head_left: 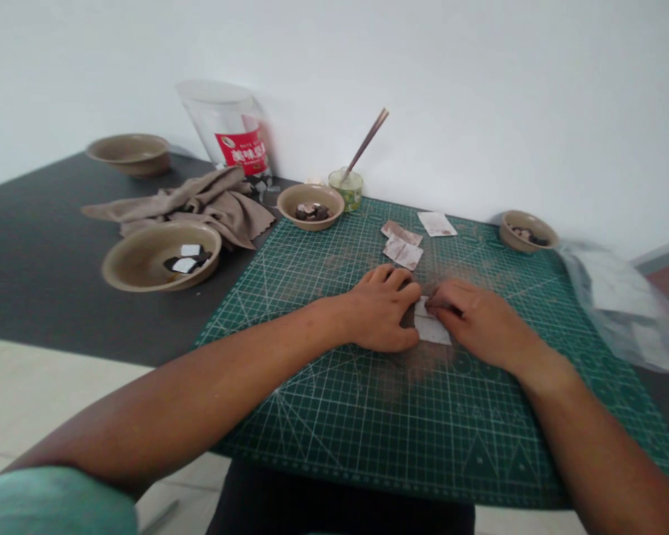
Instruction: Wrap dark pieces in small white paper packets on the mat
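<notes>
Green gridded cutting mat [379, 446]: one, lying on the dark grey tabletop [50, 297].
Hands: two, just beside each other at the same sheet; the left hand [383, 308] is palm down with fingers spread, at the sheet's left edge; the right hand [476, 319] has thumb and fingertips drawn together on its upper part, and whether they pinch anything I cannot tell.
Small white rectangular sheet [433, 331]: one between the hands, flat on the mat.
Other flat pieces: three behind the hands; one brown-stained piece [404, 232] overlaps one whitish stained piece [404, 253], and one white rectangular piece [436, 224] lies apart to their right.
Tan round bowls: four; back left [128, 152], front left [131, 260] with two white-faced pieces [185, 265] among dark ones, middle [290, 200] and far right [521, 217], both with dark and pale bits.
Brown crumpled cloth [195, 197]: one, behind the front-left bowl.
Clear plastic jar with red label [239, 148]: one.
Green patterned cup [352, 195]: one, with brown sticks [365, 145] leaning in it, seemingly two.
Clear plastic bag [618, 297]: one, at right.
</notes>
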Motion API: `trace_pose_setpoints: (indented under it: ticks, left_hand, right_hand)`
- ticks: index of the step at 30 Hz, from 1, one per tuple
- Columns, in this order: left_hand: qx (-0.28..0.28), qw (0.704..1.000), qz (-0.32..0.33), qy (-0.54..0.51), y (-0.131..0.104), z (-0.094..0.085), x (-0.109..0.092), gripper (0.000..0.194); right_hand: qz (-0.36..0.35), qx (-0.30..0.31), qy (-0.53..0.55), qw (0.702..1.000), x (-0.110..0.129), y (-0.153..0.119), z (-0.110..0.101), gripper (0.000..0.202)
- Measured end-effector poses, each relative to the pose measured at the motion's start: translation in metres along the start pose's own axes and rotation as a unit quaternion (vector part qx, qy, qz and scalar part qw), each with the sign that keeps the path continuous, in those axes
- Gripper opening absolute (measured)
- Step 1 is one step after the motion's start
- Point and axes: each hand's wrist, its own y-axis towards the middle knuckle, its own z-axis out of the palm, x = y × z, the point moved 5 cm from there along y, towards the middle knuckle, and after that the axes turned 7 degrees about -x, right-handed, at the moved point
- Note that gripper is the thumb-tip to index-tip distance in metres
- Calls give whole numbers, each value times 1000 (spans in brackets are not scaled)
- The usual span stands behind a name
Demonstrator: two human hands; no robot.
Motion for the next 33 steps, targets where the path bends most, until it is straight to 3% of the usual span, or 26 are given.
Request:
trace_pose_setpoints:
  ticks: [2, 6, 11, 16, 22, 28, 33]
  left_hand:
    - [1, 1000, -1, 0, 0, 0, 0, 48]
    - [-3, 1000, 7, -4, 0, 1, -1, 49]
    - [-8, 1000, 0, -3, 0, 1, 1, 46]
    - [-7, 1000, 5, -5, -1, 0, -1, 47]
    - [-10, 1000, 4, -4, 0, 0, 0, 46]
    - [-2, 1000, 9, -8, 0, 1, 0, 47]
    - [-6, 1000, 4, -3, 0, 1, 1, 46]
  right_hand:
    - [3, 15, -11, 1000, -2, -1, 0, 11]
    - [-58, 77, 75, 993, 9, -5, 7, 13]
    - [-11, 9, 17, 1000, -2, 0, 1, 11]
    - [-58, 83, 85, 991, 6, -6, 4, 13]
    - [-31, 16, 43, 998, -3, 2, -1, 11]
    - [-74, 84, 98, 989, 5, -5, 2, 13]
    - [-40, 13, 55, 998, -6, 2, -3, 13]
